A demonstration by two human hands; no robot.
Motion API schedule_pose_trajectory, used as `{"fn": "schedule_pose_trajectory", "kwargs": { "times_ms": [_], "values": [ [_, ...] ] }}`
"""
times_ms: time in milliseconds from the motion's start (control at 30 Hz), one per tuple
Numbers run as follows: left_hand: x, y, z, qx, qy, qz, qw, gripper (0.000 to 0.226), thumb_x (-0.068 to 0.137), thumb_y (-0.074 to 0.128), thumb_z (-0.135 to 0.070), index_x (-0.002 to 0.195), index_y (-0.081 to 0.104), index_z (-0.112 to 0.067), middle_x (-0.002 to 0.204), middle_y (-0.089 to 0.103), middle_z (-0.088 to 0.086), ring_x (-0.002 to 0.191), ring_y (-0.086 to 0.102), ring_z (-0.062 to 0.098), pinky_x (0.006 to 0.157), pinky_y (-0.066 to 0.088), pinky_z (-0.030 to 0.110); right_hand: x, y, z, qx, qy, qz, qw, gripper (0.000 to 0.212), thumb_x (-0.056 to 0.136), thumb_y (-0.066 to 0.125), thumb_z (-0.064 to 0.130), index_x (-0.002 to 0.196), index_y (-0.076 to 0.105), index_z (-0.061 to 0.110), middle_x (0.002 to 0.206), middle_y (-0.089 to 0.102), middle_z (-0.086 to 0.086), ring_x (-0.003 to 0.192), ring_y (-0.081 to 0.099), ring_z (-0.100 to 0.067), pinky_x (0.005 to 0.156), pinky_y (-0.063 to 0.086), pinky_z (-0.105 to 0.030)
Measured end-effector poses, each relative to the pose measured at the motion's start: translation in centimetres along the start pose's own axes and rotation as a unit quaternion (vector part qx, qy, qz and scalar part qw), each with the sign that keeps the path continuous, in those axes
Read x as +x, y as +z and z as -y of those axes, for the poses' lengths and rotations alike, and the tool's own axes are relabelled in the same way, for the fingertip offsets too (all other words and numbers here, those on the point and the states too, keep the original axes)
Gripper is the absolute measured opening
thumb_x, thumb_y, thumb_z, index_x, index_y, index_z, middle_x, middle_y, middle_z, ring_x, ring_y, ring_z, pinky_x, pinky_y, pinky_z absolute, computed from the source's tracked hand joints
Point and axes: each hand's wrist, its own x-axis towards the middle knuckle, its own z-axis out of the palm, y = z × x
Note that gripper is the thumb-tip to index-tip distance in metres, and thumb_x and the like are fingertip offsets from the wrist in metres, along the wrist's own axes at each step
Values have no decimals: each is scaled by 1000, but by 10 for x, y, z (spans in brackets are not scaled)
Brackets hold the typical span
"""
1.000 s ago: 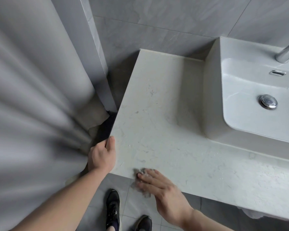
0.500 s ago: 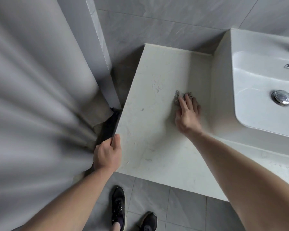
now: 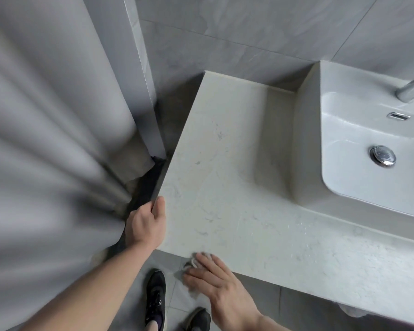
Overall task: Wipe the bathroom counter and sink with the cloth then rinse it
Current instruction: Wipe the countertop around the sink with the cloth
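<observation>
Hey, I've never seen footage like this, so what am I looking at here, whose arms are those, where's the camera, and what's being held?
There is no machine here. The arms belong to a person wearing a wide-angle camera on the head, so the one picture looks down past the chest at the hands, and even at the shoes on the floor tiles.

The pale surface is a bathroom counter. On its right side sits a white sink with a metal drain plug, and a bit of the faucet shows at the edge. A grey curtain hangs on the left.

The left hand grips the counter's left edge, thumb on top. The right hand lies with fingers mostly straight on a small grey cloth, pressing it at the counter's front edge.
</observation>
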Motion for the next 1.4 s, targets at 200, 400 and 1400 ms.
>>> {"fn": "schedule_pose_trajectory", "kwargs": {
  "times_ms": [200, 400, 1400],
  "values": [
    [0, 0, 2, 0, -2, -3, 1000, 62, 96, 24, -65, 100, 69, -22, 99, 72, 16, 97, 61, 43, 75, 49, 41, 40, -57, -10, 113, 47, -114, 986, 75, 83, 43, -28, 142, 61, 14, 156, 50, 4, 150, 38, -15, 122, 36, -37],
    [-2, -3, -1, -16, -3, 8, 1000, 57, 100, 29, -60, 100, 70, -21, 97, 73, 12, 98, 62, 42, 76, 47, 40, 161, -100, -89, 94, 167, -252, 948, 53, 97, 40, -14, 141, 61, 9, 152, 54, -4, 148, 43, -20, 120, 39, -41],
    [2, -14, -5, -150, -56, 74, 984, 54, 106, 39, -37, 59, 31, -12, 53, 37, 1, 52, 37, 17, 56, 29, 39, 110, -56, -59, 92, 113, -102, 984, 67, 95, 50, -8, 154, 47, 23, 160, 44, 6, 152, 34, -11, 122, 35, -34]
  ]
}}
